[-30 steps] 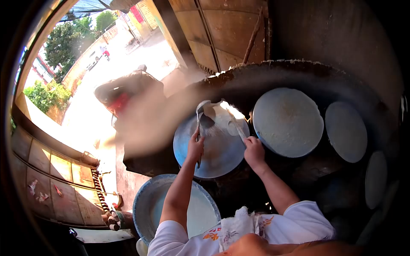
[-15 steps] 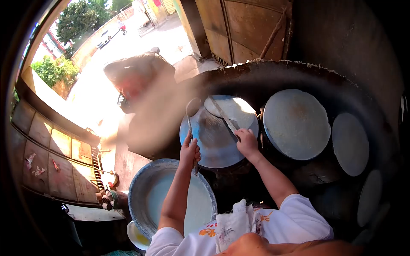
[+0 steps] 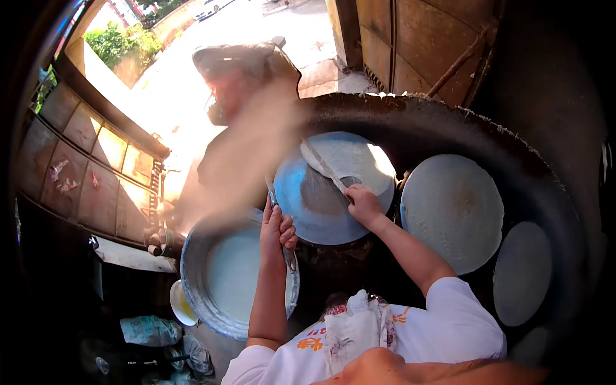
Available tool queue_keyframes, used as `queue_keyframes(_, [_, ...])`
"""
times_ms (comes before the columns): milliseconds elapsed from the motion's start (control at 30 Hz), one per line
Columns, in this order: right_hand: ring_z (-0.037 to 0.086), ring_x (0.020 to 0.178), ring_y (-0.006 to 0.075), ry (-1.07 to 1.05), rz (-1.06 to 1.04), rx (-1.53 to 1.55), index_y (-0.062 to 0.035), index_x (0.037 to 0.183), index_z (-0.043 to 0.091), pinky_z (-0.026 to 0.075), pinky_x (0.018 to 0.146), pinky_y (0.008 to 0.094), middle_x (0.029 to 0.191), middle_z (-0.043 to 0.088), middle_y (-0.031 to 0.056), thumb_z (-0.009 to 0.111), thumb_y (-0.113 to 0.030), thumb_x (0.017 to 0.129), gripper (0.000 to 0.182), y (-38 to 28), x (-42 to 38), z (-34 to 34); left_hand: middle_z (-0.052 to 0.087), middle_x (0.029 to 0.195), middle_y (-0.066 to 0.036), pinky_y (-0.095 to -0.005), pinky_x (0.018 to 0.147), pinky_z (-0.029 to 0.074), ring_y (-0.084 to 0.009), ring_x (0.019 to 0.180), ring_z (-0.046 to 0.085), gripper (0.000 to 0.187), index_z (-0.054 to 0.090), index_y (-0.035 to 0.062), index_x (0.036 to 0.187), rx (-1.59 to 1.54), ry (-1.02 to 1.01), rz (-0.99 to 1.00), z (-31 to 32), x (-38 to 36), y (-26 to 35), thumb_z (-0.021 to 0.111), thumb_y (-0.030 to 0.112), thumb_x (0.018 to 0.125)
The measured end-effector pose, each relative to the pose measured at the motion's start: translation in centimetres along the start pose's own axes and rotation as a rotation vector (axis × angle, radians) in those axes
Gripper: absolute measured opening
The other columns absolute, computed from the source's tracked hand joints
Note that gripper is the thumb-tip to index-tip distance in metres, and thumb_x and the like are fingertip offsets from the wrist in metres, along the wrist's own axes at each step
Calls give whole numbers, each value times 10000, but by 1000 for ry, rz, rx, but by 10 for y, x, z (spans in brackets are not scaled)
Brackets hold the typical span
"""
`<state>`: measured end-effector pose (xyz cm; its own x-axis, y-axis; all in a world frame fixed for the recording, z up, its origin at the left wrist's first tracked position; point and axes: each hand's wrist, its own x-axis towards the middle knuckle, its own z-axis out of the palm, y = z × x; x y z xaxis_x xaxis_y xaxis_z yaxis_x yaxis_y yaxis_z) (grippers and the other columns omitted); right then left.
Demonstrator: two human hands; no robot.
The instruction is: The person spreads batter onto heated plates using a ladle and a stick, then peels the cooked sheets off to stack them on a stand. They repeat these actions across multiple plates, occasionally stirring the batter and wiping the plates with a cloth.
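My left hand (image 3: 278, 230) is closed round the handle of a ladle (image 3: 272, 191), near the left edge of a round griddle (image 3: 314, 218). A flat wooden spreader (image 3: 324, 165) is gripped in my right hand (image 3: 364, 204), its blade lying over the griddle. Pale batter (image 3: 350, 157) covers the griddle's upper part, and a darker patch shows below it. Beneath my left forearm stands a large basin (image 3: 192, 282) of whitish liquid.
More round griddles with pale sheets (image 3: 452, 212) (image 3: 523, 273) stand to the right, inside a dark curved rim (image 3: 443, 112). Bags (image 3: 151, 330) and a small yellowish bowl (image 3: 183, 301) are at lower left. A blurred brownish shape hangs before the bright doorway.
The view has shifted. The ladle has dropped from over the griddle to its left edge. Beneath the spreader, the batter's edge has moved, and the batter now reaches farther right.
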<state>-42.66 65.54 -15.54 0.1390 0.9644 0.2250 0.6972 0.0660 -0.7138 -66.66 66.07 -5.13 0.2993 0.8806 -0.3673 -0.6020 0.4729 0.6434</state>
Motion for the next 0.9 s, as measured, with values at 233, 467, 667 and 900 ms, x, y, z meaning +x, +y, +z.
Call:
queue_keyframes(233, [573,890,304,150,-13,-200,-71,885,691,470,819,360,936,659,81,604,-23,618,285,64,25,-70,301,575,25,-183,318,293,-42,374,295,431,321,360,1388,43,34,62,26,-15,-12,399,208,993])
queue_keyframes(467, [576,935,313,-122,-217,4,-75,944,672,475,812,379,957,639,79,583,-2,703,267,37,44,-16,306,577,27,-191,324,303,-45,372,301,452,303,348,1402,126,69,141,41,-15,-22,414,206,988])
queue_keyframes(667, [616,909,284,-370,-292,299,-52,886,690,485,820,350,927,659,94,584,23,592,322,38,32,-63,331,579,24,-199,334,291,-52,374,304,500,273,349,1419,214,155,117,42,-39,-21,454,205,976])
queue_keyframes(900, [596,907,287,-317,-396,104,-94,926,691,479,814,361,946,649,99,609,-7,681,273,56,83,-26,310,563,20,-198,320,297,-51,363,297,489,268,344,1423,266,205,152,51,-18,-20,414,182,986])
